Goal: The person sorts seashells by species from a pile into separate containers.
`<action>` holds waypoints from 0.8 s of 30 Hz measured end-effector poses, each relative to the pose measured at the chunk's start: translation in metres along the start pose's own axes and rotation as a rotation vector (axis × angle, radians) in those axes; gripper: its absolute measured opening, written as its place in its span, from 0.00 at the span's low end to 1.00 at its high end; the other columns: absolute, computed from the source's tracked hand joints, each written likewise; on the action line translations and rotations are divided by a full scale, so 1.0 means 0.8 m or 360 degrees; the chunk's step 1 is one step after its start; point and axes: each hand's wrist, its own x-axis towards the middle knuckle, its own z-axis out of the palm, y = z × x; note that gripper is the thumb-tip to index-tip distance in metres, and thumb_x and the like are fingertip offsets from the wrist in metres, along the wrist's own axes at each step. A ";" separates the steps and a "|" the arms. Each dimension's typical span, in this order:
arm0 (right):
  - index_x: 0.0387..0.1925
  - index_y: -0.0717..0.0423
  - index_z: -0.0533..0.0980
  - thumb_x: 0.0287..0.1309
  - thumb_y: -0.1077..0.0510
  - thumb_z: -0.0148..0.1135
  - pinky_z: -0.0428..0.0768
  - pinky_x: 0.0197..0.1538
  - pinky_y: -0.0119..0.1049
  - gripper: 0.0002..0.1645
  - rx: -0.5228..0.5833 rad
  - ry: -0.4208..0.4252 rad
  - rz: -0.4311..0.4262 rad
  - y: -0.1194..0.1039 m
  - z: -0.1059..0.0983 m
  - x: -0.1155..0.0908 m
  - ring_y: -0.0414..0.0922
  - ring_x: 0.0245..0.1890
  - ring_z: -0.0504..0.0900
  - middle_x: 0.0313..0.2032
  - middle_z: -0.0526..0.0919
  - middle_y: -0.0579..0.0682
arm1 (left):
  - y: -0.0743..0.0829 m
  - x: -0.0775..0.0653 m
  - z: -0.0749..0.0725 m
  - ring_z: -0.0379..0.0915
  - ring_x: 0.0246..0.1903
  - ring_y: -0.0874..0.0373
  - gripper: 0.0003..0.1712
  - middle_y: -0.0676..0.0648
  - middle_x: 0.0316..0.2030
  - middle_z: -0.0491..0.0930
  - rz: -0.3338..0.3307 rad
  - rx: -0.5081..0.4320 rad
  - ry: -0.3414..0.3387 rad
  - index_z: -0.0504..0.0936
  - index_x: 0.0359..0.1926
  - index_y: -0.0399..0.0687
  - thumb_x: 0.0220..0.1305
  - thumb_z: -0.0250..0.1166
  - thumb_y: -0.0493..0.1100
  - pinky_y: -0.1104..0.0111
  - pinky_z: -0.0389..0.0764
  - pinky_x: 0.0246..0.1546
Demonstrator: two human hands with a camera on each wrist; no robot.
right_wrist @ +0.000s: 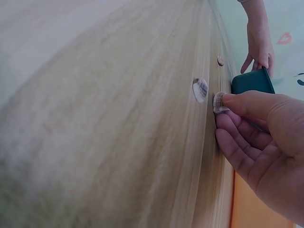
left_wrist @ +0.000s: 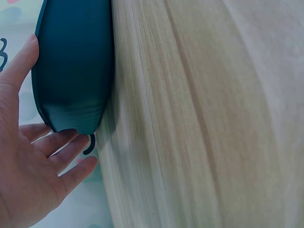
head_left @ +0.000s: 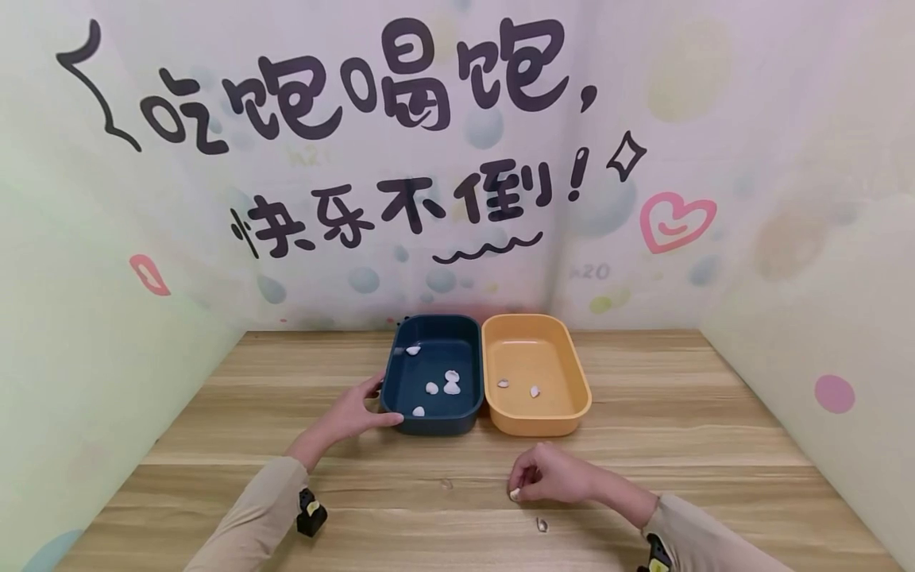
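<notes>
My left hand (head_left: 355, 411) rests on the left near corner of a dark blue tray (head_left: 438, 426), its thumb along the near rim and the other fingers at the left side. In the left wrist view those fingers (left_wrist: 66, 149) are fairly straight against the tray wall. Close over the table in front of the yellow tray (head_left: 538, 427), my right hand (head_left: 554, 474) pinches a small ribbed seashell (right_wrist: 219, 103) between thumb and fingers. Another shell (head_left: 542, 525) with dark markings lies nearer the front, and a pale one (head_left: 446, 483) lies to the left.
Several white shells (head_left: 432, 388) are spread in the blue tray, and two small shells (head_left: 534, 392) lie in the yellow one. Both trays stand side by side at the back of the wooden table (head_left: 300, 365), near a printed wall curtain (head_left: 486, 294).
</notes>
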 end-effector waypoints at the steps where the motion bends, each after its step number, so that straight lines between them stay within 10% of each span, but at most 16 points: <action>1: 0.27 0.58 0.80 0.48 0.67 0.64 0.77 0.30 0.25 0.03 0.0009 0.0002 -0.0012 0.001 -0.001 0.000 0.27 0.25 0.74 0.24 0.81 0.42 | 0.000 0.000 0.000 0.63 0.57 0.42 0.51 0.36 0.61 0.63 -0.0005 -0.0001 0.0000 0.54 0.68 0.42 0.49 0.68 0.57 0.48 0.66 0.55; 24: 0.26 0.56 0.82 0.46 0.64 0.66 0.78 0.30 0.27 0.02 -0.0083 0.0070 0.0051 -0.007 -0.042 0.010 0.29 0.24 0.76 0.23 0.81 0.39 | 0.002 0.000 0.001 0.63 0.57 0.41 0.51 0.36 0.61 0.63 -0.0023 -0.0014 -0.0001 0.55 0.68 0.42 0.49 0.68 0.56 0.48 0.66 0.55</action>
